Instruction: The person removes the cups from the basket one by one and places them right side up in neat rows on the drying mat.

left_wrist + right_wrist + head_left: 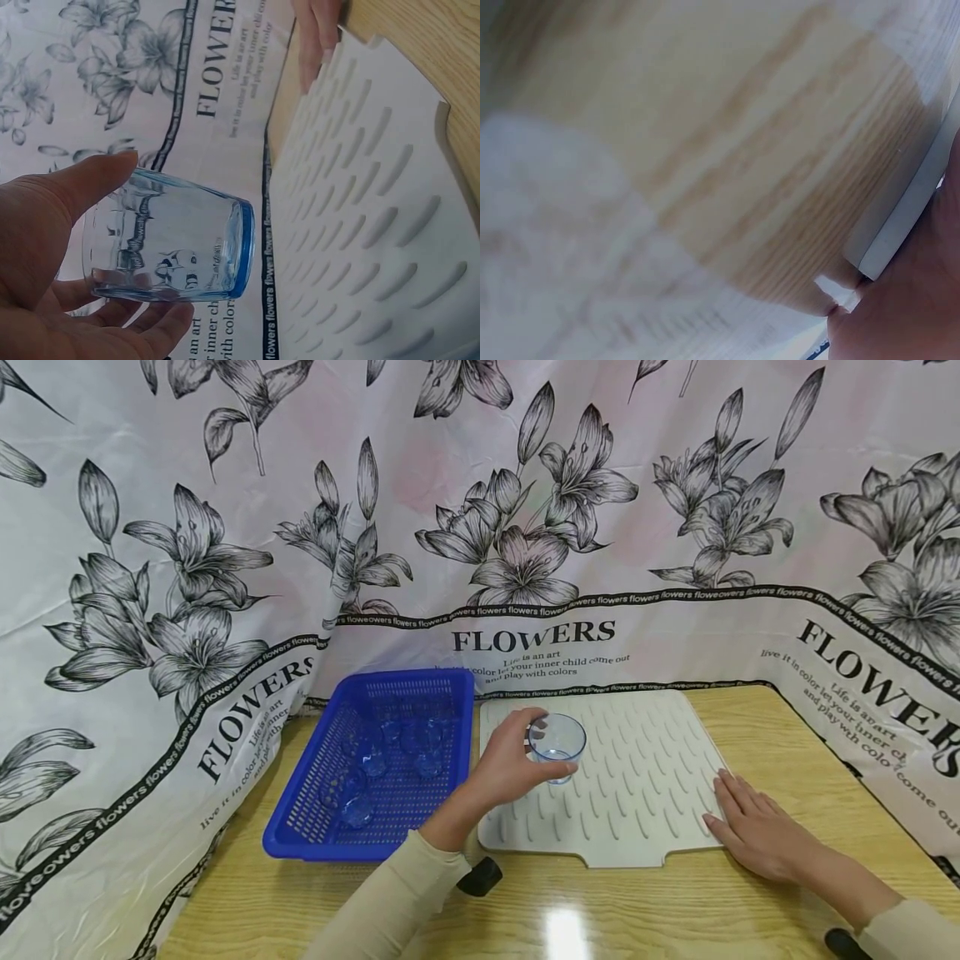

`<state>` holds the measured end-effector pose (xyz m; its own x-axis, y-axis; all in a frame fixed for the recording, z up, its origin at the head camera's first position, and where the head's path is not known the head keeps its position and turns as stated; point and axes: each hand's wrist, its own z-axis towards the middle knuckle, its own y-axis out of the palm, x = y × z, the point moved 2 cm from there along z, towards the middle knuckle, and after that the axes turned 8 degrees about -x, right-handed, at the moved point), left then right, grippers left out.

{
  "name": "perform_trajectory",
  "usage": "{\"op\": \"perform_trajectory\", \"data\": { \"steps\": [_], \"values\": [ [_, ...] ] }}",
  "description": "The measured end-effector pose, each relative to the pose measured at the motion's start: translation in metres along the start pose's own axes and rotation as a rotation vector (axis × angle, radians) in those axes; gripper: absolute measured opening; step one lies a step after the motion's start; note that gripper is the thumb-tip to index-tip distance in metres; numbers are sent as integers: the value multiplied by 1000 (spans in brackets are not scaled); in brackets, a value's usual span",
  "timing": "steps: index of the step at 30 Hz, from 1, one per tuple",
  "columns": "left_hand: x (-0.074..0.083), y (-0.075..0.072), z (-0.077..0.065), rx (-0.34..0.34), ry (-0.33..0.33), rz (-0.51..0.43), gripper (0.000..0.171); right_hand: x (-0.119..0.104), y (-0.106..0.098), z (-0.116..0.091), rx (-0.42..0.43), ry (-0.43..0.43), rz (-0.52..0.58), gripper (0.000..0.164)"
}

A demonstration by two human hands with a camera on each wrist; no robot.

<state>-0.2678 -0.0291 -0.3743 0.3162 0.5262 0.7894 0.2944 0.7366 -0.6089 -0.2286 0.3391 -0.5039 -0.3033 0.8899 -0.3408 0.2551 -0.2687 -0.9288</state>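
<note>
My left hand [516, 758] holds a clear, blue-tinted drinking glass [557, 748] between thumb and fingers. Its rim faces up, over the left part of a white draining board [637, 777] with rows of raised ridges. In the left wrist view, the thumb lies on one side of the glass [169, 240] and the fingers on the other; its base is apart from the board [360, 195]. My right hand [765, 831] rests at the board's right edge with fingers extended. The right wrist view shows part of that hand [907, 307] against the board's edge [900, 225].
Left of the board stands a blue plastic basket [273, 839] with several clear glasses [356, 810] inside. Both rest on a wooden table [525, 910]. A flower-printed cloth [375, 652] hangs behind and along both sides.
</note>
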Motion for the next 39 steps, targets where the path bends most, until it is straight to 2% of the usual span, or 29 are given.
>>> {"op": "perform_trajectory", "data": {
  "steps": [15, 24, 31, 39],
  "values": [
    [-2, 23, 12, -35, 18, -44, 80, 0, 1, 0, -6, 1, 10, 73],
    [-3, 34, 19, -12, 21, -44, 82, 3, 2, 1, -4, 5, 6, 73],
    [-6, 39, 22, 23, 47, -65, 80, 0, 1, 1, -3, 8, 7, 73],
    [-2, 42, 25, 19, 31, -80, 80, -5, -3, -1, 9, 8, -34, 72]
  ]
}}
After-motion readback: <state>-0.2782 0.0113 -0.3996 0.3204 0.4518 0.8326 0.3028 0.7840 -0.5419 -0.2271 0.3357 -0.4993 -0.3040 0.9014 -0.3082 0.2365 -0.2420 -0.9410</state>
